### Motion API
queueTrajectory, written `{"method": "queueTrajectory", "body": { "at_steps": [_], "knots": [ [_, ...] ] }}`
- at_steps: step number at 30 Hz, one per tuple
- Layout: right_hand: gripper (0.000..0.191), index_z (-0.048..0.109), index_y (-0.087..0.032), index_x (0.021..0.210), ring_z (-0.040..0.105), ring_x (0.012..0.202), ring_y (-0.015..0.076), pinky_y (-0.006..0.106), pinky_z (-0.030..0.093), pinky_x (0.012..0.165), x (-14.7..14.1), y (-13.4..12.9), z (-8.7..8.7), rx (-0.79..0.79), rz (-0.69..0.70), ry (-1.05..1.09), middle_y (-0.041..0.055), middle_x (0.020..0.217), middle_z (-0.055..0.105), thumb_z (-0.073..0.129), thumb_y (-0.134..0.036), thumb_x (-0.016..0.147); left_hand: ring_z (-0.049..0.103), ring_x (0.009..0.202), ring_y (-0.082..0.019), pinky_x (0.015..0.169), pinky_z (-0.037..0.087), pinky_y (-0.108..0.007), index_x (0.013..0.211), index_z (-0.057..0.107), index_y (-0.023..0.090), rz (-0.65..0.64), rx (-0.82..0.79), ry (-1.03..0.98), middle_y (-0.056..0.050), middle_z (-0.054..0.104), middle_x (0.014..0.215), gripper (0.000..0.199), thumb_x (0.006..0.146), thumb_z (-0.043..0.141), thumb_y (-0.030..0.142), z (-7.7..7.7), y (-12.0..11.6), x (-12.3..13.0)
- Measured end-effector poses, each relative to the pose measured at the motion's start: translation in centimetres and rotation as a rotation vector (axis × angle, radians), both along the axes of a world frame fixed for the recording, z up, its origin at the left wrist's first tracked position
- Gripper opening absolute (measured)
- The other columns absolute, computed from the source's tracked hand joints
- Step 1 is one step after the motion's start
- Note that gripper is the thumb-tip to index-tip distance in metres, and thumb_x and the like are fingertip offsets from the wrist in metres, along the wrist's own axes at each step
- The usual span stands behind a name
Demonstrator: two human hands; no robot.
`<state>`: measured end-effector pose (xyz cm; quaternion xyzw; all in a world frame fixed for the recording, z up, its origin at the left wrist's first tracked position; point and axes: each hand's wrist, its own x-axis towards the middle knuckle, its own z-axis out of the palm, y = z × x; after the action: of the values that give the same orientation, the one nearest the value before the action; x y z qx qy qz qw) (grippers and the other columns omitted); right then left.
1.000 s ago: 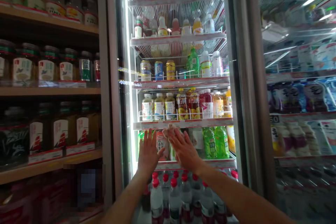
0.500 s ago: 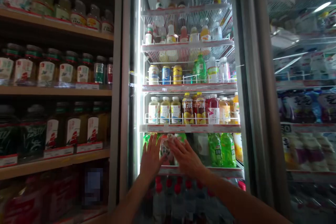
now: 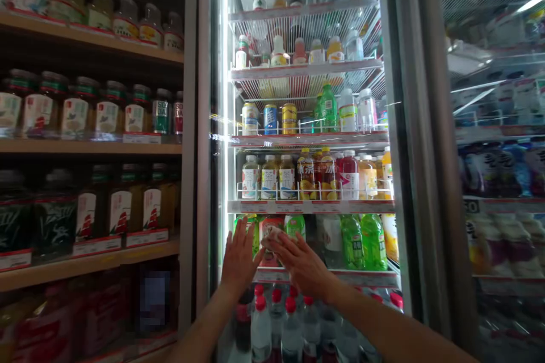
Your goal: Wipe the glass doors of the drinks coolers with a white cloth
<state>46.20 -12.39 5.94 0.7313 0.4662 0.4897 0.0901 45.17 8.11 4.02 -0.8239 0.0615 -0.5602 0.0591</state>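
Crumpled whitish cloth [image 3: 271,240] shows at the fingertips of the bare right hand [image 3: 304,261], below the white wire-railed shelf [image 3: 313,207] of squat pale-labelled bottles [image 3: 268,178]. From my remote seat, I see those fingers extended and together over it (pinching or merely pressing, I cannot tell). The bare left hand [image 3: 239,258] has its fingers apart, under that shelf's left end, holding nothing I can see. Reflections left of the shelf suggest a clear glass pane [image 3: 219,137]. To work well here, I judge, flat fingers and even pressure suit the cloth; I'd lift the left palm clear, lest it smudge.
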Motion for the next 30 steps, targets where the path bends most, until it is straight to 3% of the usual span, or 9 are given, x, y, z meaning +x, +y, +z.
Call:
{"method": "queueTrajectory", "body": {
  "at_steps": [5, 7, 12, 14, 18, 20, 25, 27, 30],
  "knots": [
    [0.074, 0.016, -0.015, 0.144, 0.002, 0.139, 0.0253, 0.05, 0.004, 0.111, 0.7, 1.0, 5.2, 0.207, -0.075, -0.007, 0.0046, 0.15, 0.017, 0.044, -0.014, 0.075, 0.021, 0.136, -0.027, 0.106, 0.027, -0.049, 0.134, 0.034, 0.013, 0.026, -0.1, 0.0, -0.016, 0.029, 0.145, 0.057, 0.086, 0.039, 0.044, 0.7, 1.2, -0.3],
    [0.074, 0.017, -0.014, 0.143, 0.0, 0.139, 0.026, 0.05, 0.002, 0.111, 0.5, 1.4, 5.1, 0.209, -0.068, 0.013, 0.0045, 0.151, 0.016, 0.044, -0.014, 0.075, 0.021, 0.136, -0.027, 0.106, 0.027, -0.05, 0.134, 0.034, 0.013, 0.027, -0.131, 0.004, -0.016, 0.028, 0.145, 0.058, 0.086, 0.039, 0.044, 0.5, 1.9, -0.6],
    [0.076, 0.013, -0.019, 0.144, 0.004, 0.139, 0.0174, 0.042, 0.009, 0.112, -0.1, 2.6, 1.0, -0.087, 0.099, 0.004, -0.0025, 0.15, 0.018, 0.04, -0.008, 0.074, 0.029, 0.132, -0.029, 0.103, 0.031, -0.05, 0.131, 0.039, 0.013, 0.074, -0.163, 0.032, -0.016, 0.033, 0.143, 0.055, 0.084, 0.041, 0.041, -0.9, 5.1, -1.3],
    [0.077, 0.01, -0.019, 0.144, 0.004, 0.139, 0.0172, 0.043, 0.01, 0.112, 0.1, 4.1, 1.9, -0.078, 0.109, 0.001, -0.0021, 0.15, 0.018, 0.04, -0.007, 0.073, 0.031, 0.132, -0.029, 0.102, 0.032, -0.049, 0.129, 0.041, 0.013, 0.106, -0.164, 0.041, -0.016, 0.035, 0.142, 0.053, 0.083, 0.04, 0.04, -1.2, 6.4, -1.5],
    [0.081, 0.007, -0.017, 0.144, 0.003, 0.139, 0.0228, 0.051, 0.01, 0.11, 0.5, 8.1, 6.2, 0.131, 0.048, 0.039, 0.0036, 0.151, 0.016, 0.042, -0.008, 0.072, 0.031, 0.132, -0.028, 0.103, 0.032, -0.048, 0.128, 0.041, 0.009, 0.158, -0.143, 0.016, -0.018, 0.034, 0.142, 0.053, 0.084, 0.037, 0.039, -1.4, 7.9, -2.3],
    [0.081, 0.007, -0.016, 0.144, 0.002, 0.139, 0.0221, 0.05, 0.011, 0.11, 0.4, 9.6, 6.4, 0.148, 0.059, 0.054, 0.0033, 0.151, 0.015, 0.042, -0.007, 0.072, 0.032, 0.131, -0.028, 0.103, 0.032, -0.048, 0.129, 0.04, 0.008, 0.174, -0.127, 0.014, -0.018, 0.035, 0.141, 0.054, 0.085, 0.036, 0.04, -1.5, 8.5, -2.7],
    [0.078, 0.01, -0.02, 0.144, 0.009, 0.138, 0.0161, 0.04, 0.013, 0.112, 0.5, 10.9, 3.9, -0.076, 0.175, 0.027, -0.0005, 0.15, 0.021, 0.04, -0.007, 0.074, 0.035, 0.129, -0.028, 0.102, 0.033, -0.048, 0.13, 0.04, 0.012, 0.203, -0.136, 0.0, -0.016, 0.038, 0.14, 0.053, 0.085, 0.035, 0.041, -1.4, 10.7, -3.8],
    [0.076, 0.01, -0.021, 0.144, 0.008, 0.138, 0.0158, 0.041, 0.009, 0.112, 0.6, 11.3, 5.0, -0.055, 0.172, 0.007, -0.0002, 0.15, 0.021, 0.039, -0.006, 0.076, 0.035, 0.129, -0.029, 0.102, 0.033, -0.048, 0.129, 0.042, 0.011, 0.2, -0.123, -0.026, -0.018, 0.038, 0.139, 0.053, 0.085, 0.035, 0.04, -1.1, 11.3, -4.0],
    [0.074, 0.007, -0.019, 0.144, 0.006, 0.139, 0.0195, 0.047, 0.005, 0.112, 0.8, 11.7, 8.1, 0.104, 0.121, -0.007, 0.0026, 0.15, 0.019, 0.038, -0.008, 0.078, 0.036, 0.128, -0.03, 0.1, 0.035, -0.049, 0.128, 0.042, 0.009, 0.188, -0.091, -0.056, -0.02, 0.038, 0.138, 0.053, 0.085, 0.036, 0.04, -0.3, 11.1, -3.8]
  ]
}}
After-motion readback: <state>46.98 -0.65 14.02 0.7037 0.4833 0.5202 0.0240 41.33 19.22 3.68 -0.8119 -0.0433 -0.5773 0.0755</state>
